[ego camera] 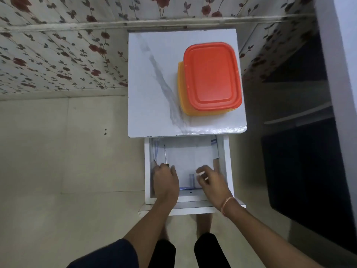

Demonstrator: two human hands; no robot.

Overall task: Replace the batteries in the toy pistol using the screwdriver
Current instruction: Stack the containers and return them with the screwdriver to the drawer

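Observation:
A pulled-out white drawer (147, 171) lies below me with both my hands inside it. My left hand (166, 182) grips the handle of a screwdriver (165, 154) at the drawer's left side, its thin metal shaft pointing away from me. My right hand (210, 182) hovers over the drawer's right half with its fingers bent. Small pale bits show at its fingertips, and I cannot tell whether it holds anything. A small grey-blue object (192, 179) lies on the drawer floor between my hands. No toy pistol is in view.
The drawer belongs to a small white cabinet with a marbled top (154, 64). An orange container with a red lid (211, 76) sits on the top's right half. A floral-papered wall stands behind, a tiled floor lies to the left, and dark furniture stands to the right.

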